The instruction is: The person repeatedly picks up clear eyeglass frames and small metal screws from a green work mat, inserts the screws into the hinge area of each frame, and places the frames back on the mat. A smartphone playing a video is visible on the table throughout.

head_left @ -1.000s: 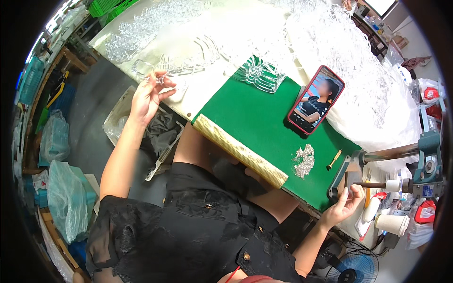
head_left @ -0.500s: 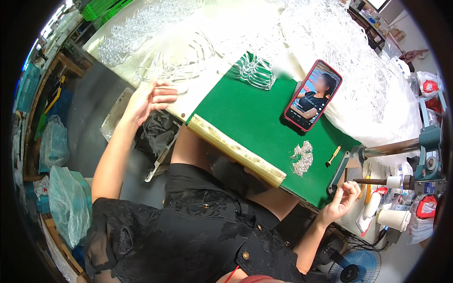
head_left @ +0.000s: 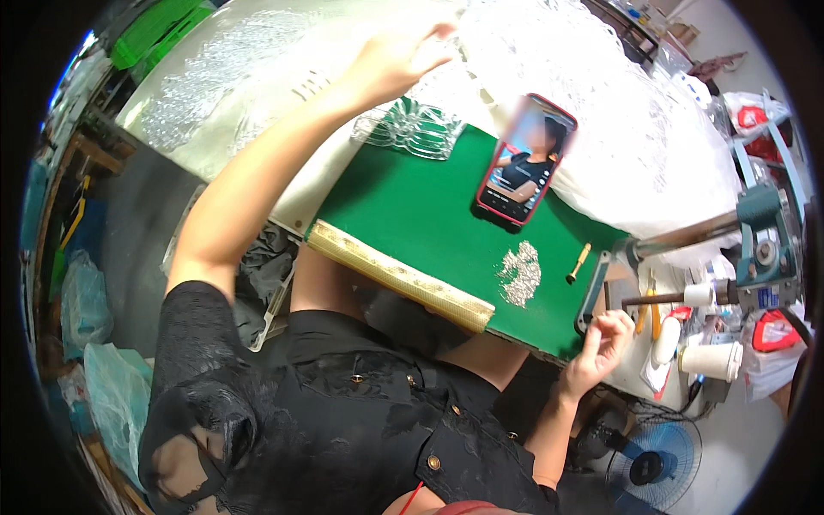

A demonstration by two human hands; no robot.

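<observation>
My left hand (head_left: 396, 64) reaches over the far side of the table, beside the clear plastic pieces (head_left: 549, 43). Its fingers are apart, somewhat blurred, with nothing visible between them. My right hand (head_left: 601, 345) is at the right edge of the green mat (head_left: 403, 197), just below the tip of a dark rod (head_left: 657, 300) on a machine. Its fingers are curled in; anything inside them is hidden. A clear looped plastic piece (head_left: 418, 129) lies on the mat's far edge. Small silvery bits (head_left: 522, 275) are heaped nearer my right hand, with a small brass-coloured tool (head_left: 578, 263) beside them.
A red-cased phone (head_left: 525, 160) stands on the mat, playing video. A gold padded strip (head_left: 399, 273) runs along the near edge. The teal machine (head_left: 760, 232) stands at right, near a white paper cup (head_left: 711, 360). A blue fan (head_left: 652, 463) is below the table.
My left hand has swung up and right, from beside the table's left edge to above the plastic pieces. My right hand stays by the machine, fingers still curled. The whole view has shifted slightly.
</observation>
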